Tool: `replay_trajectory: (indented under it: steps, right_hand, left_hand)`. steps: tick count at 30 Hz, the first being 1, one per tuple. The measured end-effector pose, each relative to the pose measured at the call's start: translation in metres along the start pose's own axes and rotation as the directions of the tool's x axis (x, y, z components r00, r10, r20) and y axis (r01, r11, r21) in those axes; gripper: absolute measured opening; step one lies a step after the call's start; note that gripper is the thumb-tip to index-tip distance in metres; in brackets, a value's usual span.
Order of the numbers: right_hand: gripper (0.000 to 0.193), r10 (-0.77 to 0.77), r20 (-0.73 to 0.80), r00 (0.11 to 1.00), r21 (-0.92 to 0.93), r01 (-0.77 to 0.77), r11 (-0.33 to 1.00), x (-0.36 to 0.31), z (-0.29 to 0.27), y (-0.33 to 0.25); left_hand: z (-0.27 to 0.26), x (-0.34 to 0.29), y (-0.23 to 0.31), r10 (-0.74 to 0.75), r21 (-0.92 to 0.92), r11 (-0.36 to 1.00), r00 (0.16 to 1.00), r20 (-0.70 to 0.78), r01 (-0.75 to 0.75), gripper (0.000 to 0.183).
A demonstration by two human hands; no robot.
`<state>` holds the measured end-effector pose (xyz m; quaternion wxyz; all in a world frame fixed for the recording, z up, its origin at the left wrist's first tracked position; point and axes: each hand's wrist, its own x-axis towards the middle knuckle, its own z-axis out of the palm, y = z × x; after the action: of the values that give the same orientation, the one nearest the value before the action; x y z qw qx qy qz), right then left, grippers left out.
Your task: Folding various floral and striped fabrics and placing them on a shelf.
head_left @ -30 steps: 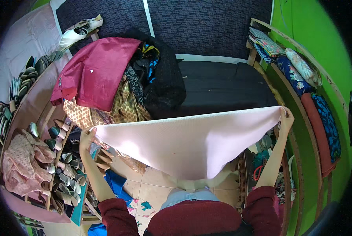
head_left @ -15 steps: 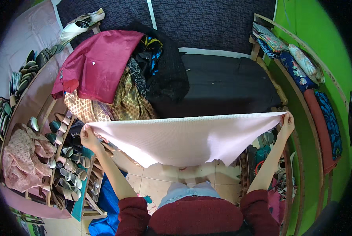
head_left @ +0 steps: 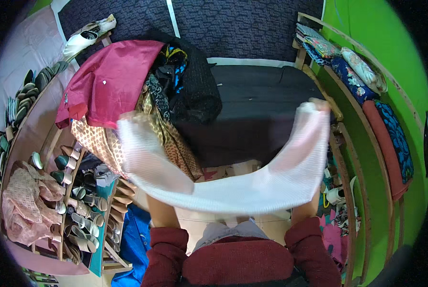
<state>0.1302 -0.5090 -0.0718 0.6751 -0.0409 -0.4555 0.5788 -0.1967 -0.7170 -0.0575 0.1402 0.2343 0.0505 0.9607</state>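
Observation:
A pale, ribbed, see-through cloth [head_left: 233, 193] hangs in a wide sagging curve between my raised hands, its lower edge bowed toward me. My left hand [head_left: 133, 116] grips one upper end in front of the gold patterned fabric, blurred by motion. At the other end my right hand [head_left: 321, 104] is closed on the cloth, above the right side of the dark seat. The cloth covers most of both forearms, and the fingers show only in part.
Magenta fabric [head_left: 113, 79] and gold patterned fabric [head_left: 96, 143] are heaped on the left of a black padded seat [head_left: 266, 91]. Shoes [head_left: 84, 225] crowd a wooden rack at left. Folded textiles [head_left: 353, 79] rest along the right-hand wooden rail [head_left: 367, 138].
Both hands have moved up and away from me. The cloth, stretched nearly straight before, now sags in a U shape and lies over my forearms.

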Motion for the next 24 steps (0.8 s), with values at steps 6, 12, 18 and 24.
replay_trajectory:
  steps: [6, 12, 18, 24]
  right_hand:
    - [0.015, 0.228, 0.569, 0.79, -0.251, -0.097, 0.963, -0.036, 0.133, 0.046]
    - [0.012, 0.182, 0.536, 0.824, -0.251, -0.05, 0.967, -0.044, 0.136, 0.041]
    - [0.015, 0.122, 0.46, 0.879, -0.252, -0.003, 0.968, -0.045, 0.134, 0.035]
    - [0.019, 0.079, 0.331, 0.94, -0.435, 0.077, 0.897, -0.06, 0.133, 0.032]
  left_hand:
    - [0.02, -0.04, -0.091, -0.437, 0.439, 0.876, 0.717, 0.542, 0.202, 0.005]
    - [0.029, -0.047, -0.086, -0.459, 0.39, 0.878, 0.719, 0.522, 0.277, 0.02]
    - [0.047, -0.037, -0.071, -0.731, 0.691, 0.663, 0.452, 0.512, 0.289, 0.029]
    - [0.039, -0.018, -0.063, -0.805, 0.887, 0.46, 0.407, 0.432, -0.033, 0.024]
